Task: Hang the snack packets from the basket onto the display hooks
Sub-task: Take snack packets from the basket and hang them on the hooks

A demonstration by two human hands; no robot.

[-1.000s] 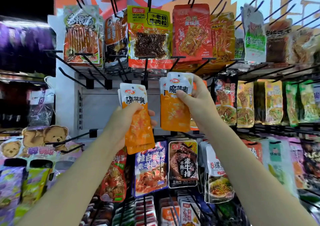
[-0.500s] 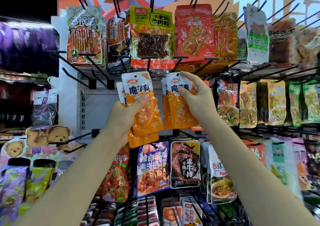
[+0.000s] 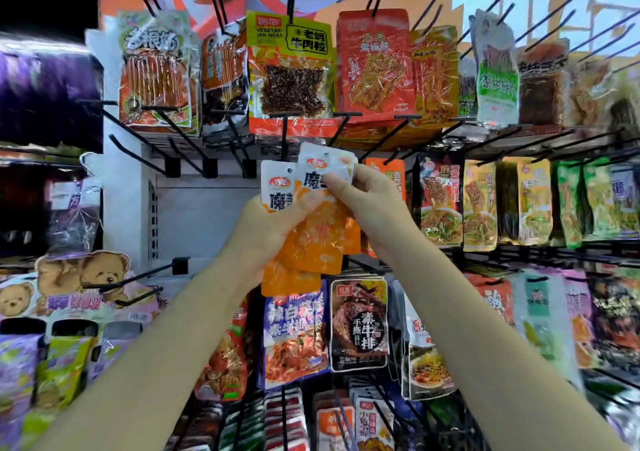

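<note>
The left hand point(image 3: 266, 229) has brought its orange packets point(image 3: 311, 239) over to the right hand point(image 3: 374, 208); both now pinch one overlapping bunch just under a hook point(image 3: 284, 132), probably lining up the holes, though blur hides them.

Pkt tops point(image 3: 325, 163) blurred; hook hidden.

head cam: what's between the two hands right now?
Head view: only the orange packets. The left hand grips the bunch from the left; the right hand pinches the front packet's white top.
</note>
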